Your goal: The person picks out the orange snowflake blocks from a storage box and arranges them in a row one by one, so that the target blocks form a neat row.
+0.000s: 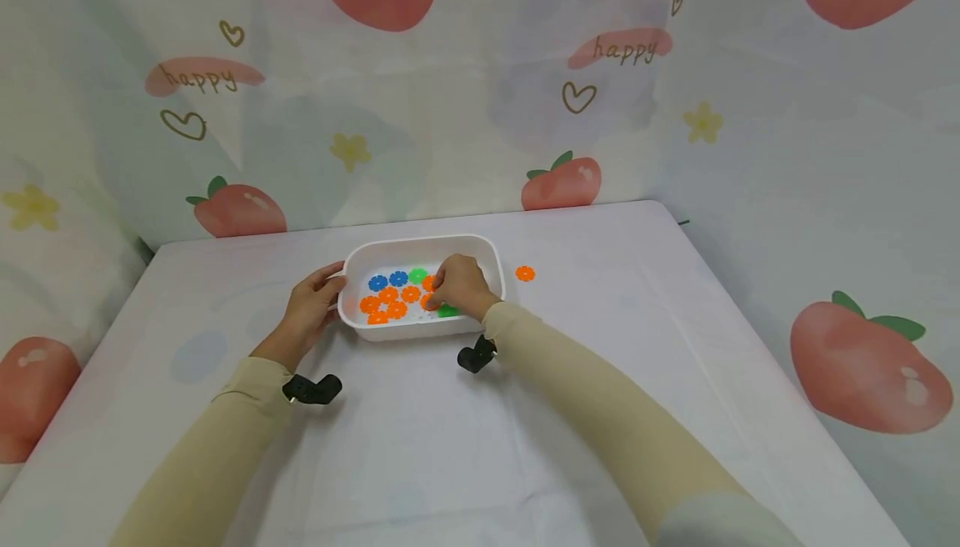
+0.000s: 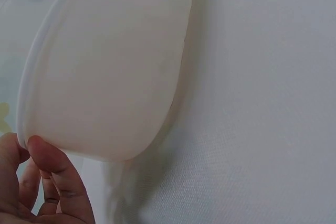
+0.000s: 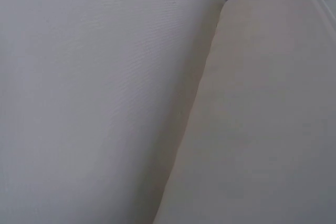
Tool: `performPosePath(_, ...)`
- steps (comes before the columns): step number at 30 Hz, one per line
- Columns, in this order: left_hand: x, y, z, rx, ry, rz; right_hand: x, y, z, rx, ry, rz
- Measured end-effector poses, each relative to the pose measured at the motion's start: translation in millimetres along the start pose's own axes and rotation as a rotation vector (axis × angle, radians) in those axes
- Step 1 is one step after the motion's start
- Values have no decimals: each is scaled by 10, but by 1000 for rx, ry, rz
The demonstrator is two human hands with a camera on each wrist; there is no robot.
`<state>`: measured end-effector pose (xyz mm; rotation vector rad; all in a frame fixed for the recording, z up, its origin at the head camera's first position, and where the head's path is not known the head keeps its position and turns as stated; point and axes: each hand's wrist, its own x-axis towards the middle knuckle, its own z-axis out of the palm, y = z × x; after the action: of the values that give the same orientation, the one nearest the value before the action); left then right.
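A white plastic tray [image 1: 412, 331] holds flat flower-shaped building discs: several orange discs [image 1: 396, 309], two blue discs [image 1: 398, 278] and a light green disc [image 1: 417, 275]. My left hand [image 1: 311, 309] grips the tray's left end, thumb and fingers at the rim, as the left hand [image 2: 50, 182] in the left wrist view also shows. Reaching over the near wall, my right hand [image 1: 463, 284] is inside the tray, its curled fingertips pinching an orange disc [image 1: 428, 303]. A darker green disc [image 1: 448, 311] lies beneath this hand, partly hidden.
One loose orange disc [image 1: 526, 273] lies on the white-covered table [image 1: 420, 447], right of the tray. A printed cloth backdrop [image 1: 450, 113] rises behind the table and at both sides. The right wrist view is mostly tray wall [image 3: 252, 108] and tablecloth.
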<state>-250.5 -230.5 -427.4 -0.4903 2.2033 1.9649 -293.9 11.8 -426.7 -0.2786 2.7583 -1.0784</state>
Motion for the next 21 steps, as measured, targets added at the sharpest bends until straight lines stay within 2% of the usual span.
performPosePath(21, 37, -19, -9, -17, 11, -4, -4, 23, -75, 148, -15, 31)
